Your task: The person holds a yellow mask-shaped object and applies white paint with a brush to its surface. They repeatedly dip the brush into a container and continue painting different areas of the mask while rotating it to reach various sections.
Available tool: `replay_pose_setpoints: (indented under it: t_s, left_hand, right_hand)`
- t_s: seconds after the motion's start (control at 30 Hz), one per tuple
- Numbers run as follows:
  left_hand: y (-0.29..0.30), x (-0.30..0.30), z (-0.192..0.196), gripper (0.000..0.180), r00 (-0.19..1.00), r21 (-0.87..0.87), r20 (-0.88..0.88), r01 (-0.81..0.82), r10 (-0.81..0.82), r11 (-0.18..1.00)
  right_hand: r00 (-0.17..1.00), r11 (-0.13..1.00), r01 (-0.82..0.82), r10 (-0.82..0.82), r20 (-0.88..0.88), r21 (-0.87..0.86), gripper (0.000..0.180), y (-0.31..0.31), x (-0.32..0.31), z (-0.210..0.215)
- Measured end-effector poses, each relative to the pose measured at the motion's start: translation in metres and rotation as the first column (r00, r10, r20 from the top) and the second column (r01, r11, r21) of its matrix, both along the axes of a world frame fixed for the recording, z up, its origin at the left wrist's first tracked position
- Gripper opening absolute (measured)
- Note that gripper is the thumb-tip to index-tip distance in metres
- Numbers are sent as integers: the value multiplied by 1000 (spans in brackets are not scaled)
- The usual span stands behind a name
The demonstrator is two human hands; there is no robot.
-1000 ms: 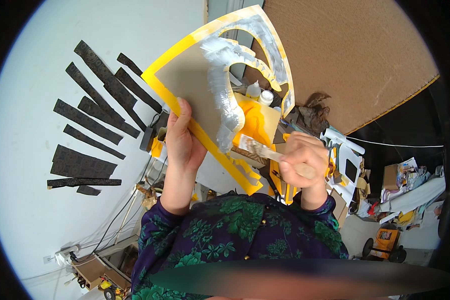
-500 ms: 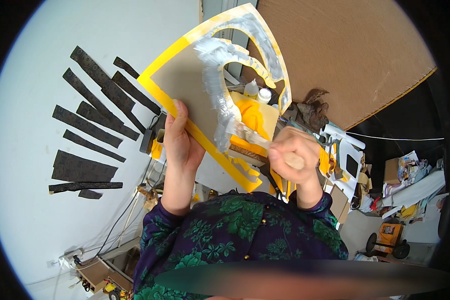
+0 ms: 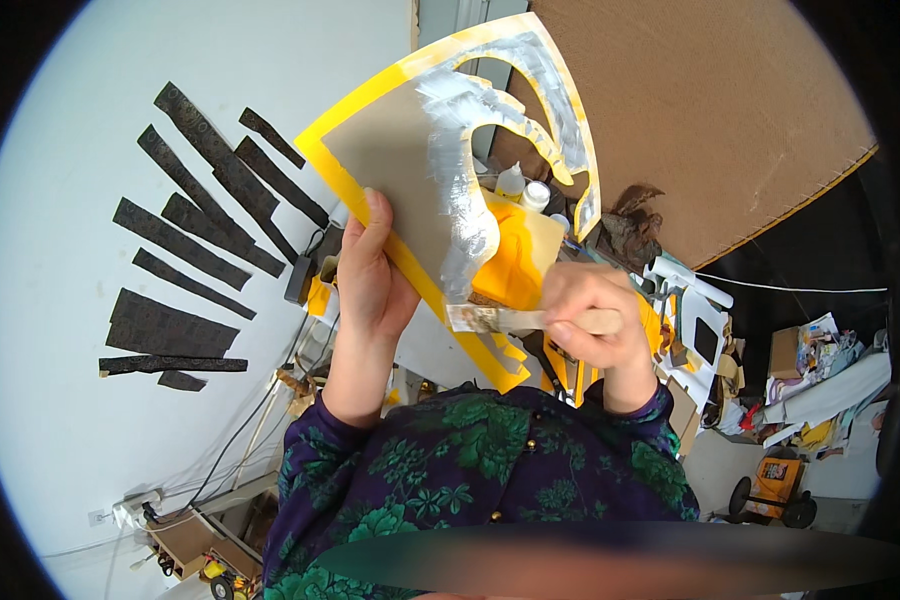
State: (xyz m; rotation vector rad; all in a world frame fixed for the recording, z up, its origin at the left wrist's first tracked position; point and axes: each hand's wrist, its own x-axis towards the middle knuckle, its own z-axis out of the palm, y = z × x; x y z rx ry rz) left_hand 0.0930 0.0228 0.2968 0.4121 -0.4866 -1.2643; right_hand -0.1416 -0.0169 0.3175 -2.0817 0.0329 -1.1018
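Observation:
My left hand (image 3: pixel 370 275) grips the lower left edge of a cut cardboard shape (image 3: pixel 390 160), grey-brown with a yellow painted border and curved openings. A broad band of silver-white paint runs down its middle. My right hand (image 3: pixel 585 320) is closed around the wooden handle of a flat paintbrush (image 3: pixel 490 319). The bristles, loaded with silver-white paint, touch the bottom end of the painted band. Both forearms wear dark sleeves with a green flower pattern.
Several black strips (image 3: pixel 185 250) are stuck on the white wall at left. A large brown board (image 3: pixel 730 110) leans at upper right. Small bottles (image 3: pixel 520 185) and yellow painted pieces (image 3: pixel 515 260) lie behind the cardboard. Boxes, white cut-outs and a wheeled toy (image 3: pixel 770 490) crowd the right.
My right hand has brought the brush left and a little down, from beside the cardboard onto the bottom of the silver band. The left hand keeps its grip.

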Motion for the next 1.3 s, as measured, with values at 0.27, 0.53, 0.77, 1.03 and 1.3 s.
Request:
replay_pose_setpoints:
  t_s: [0.27, 0.53, 0.77, 1.03, 1.3]
  left_hand:
    - [-1, 1, 3, 35, 999, -26, 8, 34, -34, 999]
    - [-2, 1, 10, 34, 999, -28, 41, -28, 29, 999]
    - [-4, 2, 13, 31, 998, -45, 58, -2, 5, 999]
    - [-4, 1, 16, 32, 999, -40, 36, 0, 1, 999]
    - [-6, 2, 16, 30, 999, -71, 33, 24, -22, 997]
  right_hand:
    - [981, 990, -88, 68, 181, 107, 11, -7, -11, 11]
    - [896, 874, 244, -369, 248, 420, 24, 29, 1, 5]
    - [945, 911, 322, -324, -34, 258, 20, 14, 3, 3]
    - [925, 911, 358, -376, 52, 205, 21, 16, 3, 6]
    - [926, 925, 351, -366, 90, 147, 21, 15, 8, 12]
